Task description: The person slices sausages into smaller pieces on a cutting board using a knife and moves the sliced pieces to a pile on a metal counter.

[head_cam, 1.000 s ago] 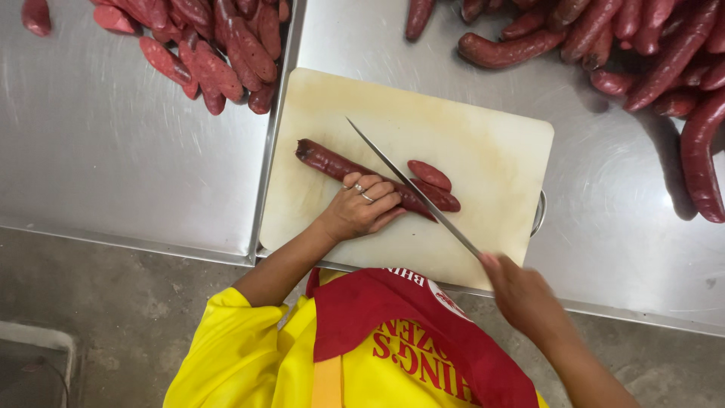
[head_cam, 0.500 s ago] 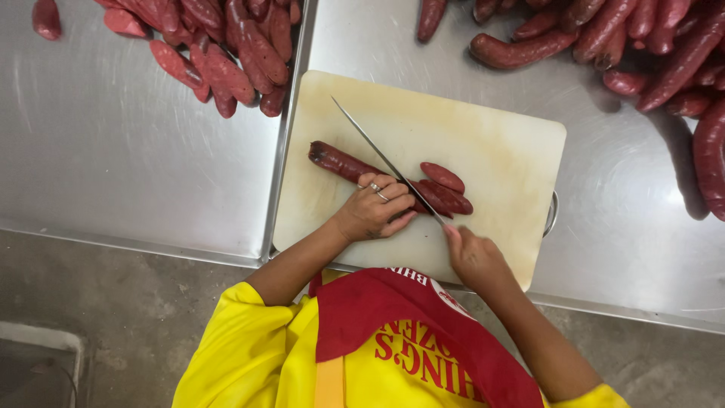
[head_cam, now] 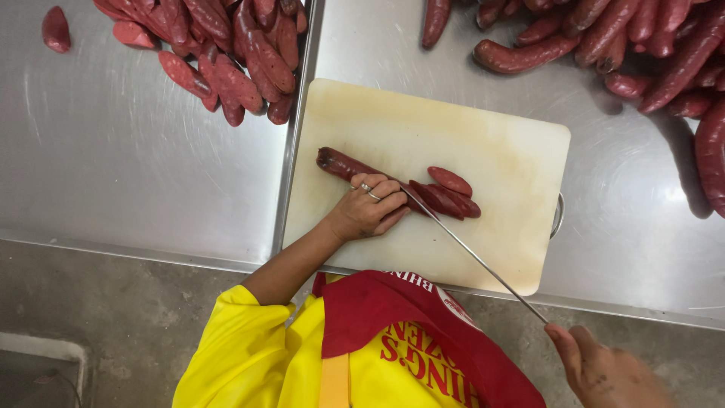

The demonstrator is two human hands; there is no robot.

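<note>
Desk (head_cam: 136,174): brushed steel in two sheets with a seam between, dull shine, faintly scratched.

Cutting board (head_cam: 513,113): pale cream plastic, rounded corners, stained from use, lying near the desk's front edge.

Whole sausages (head_cam: 604,38): dark red, long, glossy-skinned, heaped at the far right; by the size of that heap, most of the work looked left to do.

Cut slices (head_cam: 226,53): slanted ovals with matte pink-red faces, piled at the far left; a fair share appeared done.

Knife (head_cam: 468,249): long, thin steel blade, its tip at the sausage.

Sausage in hand (head_cam: 343,163): mid-board, partly cut, with about three fresh slices (head_cam: 445,196) just right of it.

Your left hand (head_cam: 366,211): fingers curled, pinning that sausage down.

Your right hand (head_cam: 604,370): at the lower edge, closed round the knife's handle, as far as could be told.
</note>
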